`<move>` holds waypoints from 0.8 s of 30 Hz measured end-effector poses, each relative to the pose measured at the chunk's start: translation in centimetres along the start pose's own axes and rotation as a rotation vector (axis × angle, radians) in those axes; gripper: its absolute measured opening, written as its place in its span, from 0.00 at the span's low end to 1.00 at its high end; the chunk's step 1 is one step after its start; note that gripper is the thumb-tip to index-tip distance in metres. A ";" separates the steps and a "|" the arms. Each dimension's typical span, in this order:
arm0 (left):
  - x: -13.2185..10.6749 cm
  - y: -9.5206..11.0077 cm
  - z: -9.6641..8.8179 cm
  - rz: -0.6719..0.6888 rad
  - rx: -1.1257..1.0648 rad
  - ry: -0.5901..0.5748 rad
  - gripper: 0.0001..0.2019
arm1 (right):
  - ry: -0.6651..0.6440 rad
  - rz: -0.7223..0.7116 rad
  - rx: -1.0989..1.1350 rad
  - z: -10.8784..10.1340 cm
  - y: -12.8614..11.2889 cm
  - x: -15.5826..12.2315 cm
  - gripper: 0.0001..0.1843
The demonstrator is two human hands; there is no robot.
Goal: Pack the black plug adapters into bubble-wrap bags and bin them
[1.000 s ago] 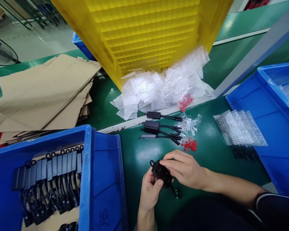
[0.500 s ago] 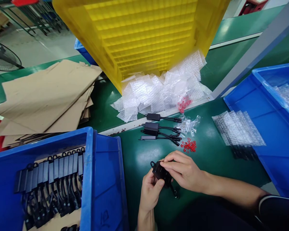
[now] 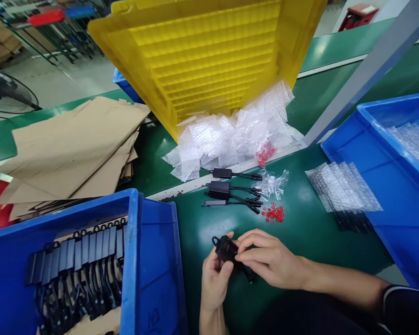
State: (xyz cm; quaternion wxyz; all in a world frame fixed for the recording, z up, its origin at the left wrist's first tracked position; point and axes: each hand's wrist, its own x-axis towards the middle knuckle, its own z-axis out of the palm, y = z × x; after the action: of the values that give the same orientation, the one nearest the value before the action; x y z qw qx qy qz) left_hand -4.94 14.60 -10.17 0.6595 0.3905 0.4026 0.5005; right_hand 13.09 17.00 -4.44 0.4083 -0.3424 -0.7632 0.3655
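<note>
My left hand (image 3: 214, 281) is wrapped round a black cable adapter (image 3: 226, 249), a small box with a hanging loop at its upper end and a cable trailing below. The fingers of my right hand (image 3: 270, 258) are pinched against the adapter's right side; whether something small lies between them is hidden. Just beyond my hands lies a pile of small red rings (image 3: 273, 213). Several similar black adapters (image 3: 219, 187) rest in a group behind, their cables pointing right, beside some clear plastic bags (image 3: 273, 184).
A blue crate (image 3: 157, 260) with rows of black adapters stands left, below stacked cardboard sheets (image 3: 73, 149). Bubble bags (image 3: 212, 139) lie before a tilted yellow crate (image 3: 212, 56). At right, packed bubble bags (image 3: 344, 188) lean by another blue crate (image 3: 363, 163); a grey post (image 3: 363, 74) rises behind.
The adapter has turned slightly in my left hand and moved a little left. My right fingers have shifted from its upper end down to its right side. The camera view has shifted slightly.
</note>
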 end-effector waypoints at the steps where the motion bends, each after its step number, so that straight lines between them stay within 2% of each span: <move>1: -0.1 -0.1 0.0 -0.008 -0.004 -0.004 0.24 | 0.036 0.013 0.003 0.0 0.1 0.0 0.10; 5: -0.5 -0.3 0.2 -0.029 -0.046 -0.018 0.22 | 0.130 0.053 -0.040 -0.3 0.4 0.7 0.09; 10: -0.6 0.0 0.5 -0.037 -0.025 -0.033 0.20 | 0.082 0.081 -0.106 -0.5 0.3 1.7 0.03; 13: -0.5 0.4 0.8 0.001 0.001 -0.062 0.19 | 0.031 0.091 -0.114 -0.3 0.1 1.9 0.05; 15: -0.5 0.6 1.0 0.024 0.018 -0.076 0.19 | 0.022 0.069 -0.115 -0.1 -0.1 1.7 0.06; 18: -0.5 0.8 1.1 0.037 0.014 -0.038 0.20 | 0.048 -0.010 -0.116 -0.1 -0.6 1.3 0.05; 21: -0.5 0.9 0.8 -0.017 -0.057 -0.010 0.22 | 0.170 -0.047 -0.178 -1.7 -0.5 1.4 0.06; 24: -0.4 1.1 0.4 -0.072 -0.118 0.008 0.22 | 0.382 0.032 -0.415 -5.0 1.7 2.4 0.06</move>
State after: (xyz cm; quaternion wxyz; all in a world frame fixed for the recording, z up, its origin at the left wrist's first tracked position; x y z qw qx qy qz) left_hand -5.03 14.41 -9.01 0.6972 0.3341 0.3888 0.5011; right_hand 16.83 21.19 -2.97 0.4601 -0.4933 -0.7255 0.1364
